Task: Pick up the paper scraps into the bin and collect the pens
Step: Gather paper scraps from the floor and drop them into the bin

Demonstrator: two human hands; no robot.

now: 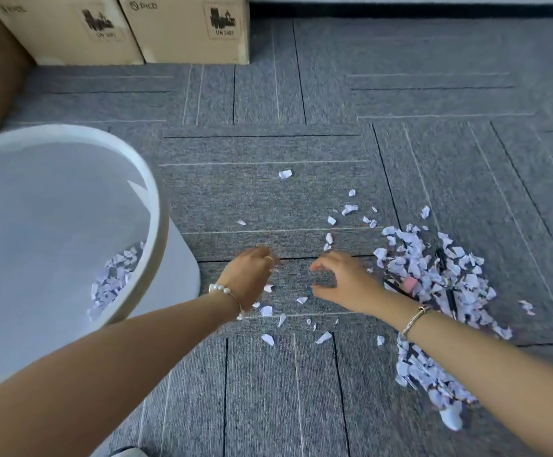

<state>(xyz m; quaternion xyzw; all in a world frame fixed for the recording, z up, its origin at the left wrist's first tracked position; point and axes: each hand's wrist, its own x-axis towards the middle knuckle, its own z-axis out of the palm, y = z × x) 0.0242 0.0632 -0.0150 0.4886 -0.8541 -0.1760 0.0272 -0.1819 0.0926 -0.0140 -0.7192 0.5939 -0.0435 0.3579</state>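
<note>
In the head view, the person is crouching over a grey carpeted floor (301, 192), and both hands are reaching down toward a thin scatter of paper scraps (266, 311) lying between them. The left hand (248, 275) is hanging just above the carpet with its fingers (270, 258) loosely curled and bunched; whether they are pinching a scrap cannot be told, since motion blur is hiding the tips. The right hand (344, 280) is cupping downward, thumb and fingers curved toward each other with nothing visibly between them, which looks like the shape of a hand preparing to rake or pinch the small loose pieces. The white bin (156, 206) is standing just beside the left arm, probably set there so each handful needs only a short swing over its rim; some scraps (113, 278) are already lying inside against its wall. The main heap of scraps (433, 275) is lying to the right of the right hand, running under that forearm, and it is burying at least 2 dark pens (451, 300), with a pink-tipped item (410, 284) showing at its near edge. By my judgement the pens are staying half-covered until more paper is cleared off them. 2 cardboard boxes (182, 28) are sitting at the far edge, well apart from the work.
</note>
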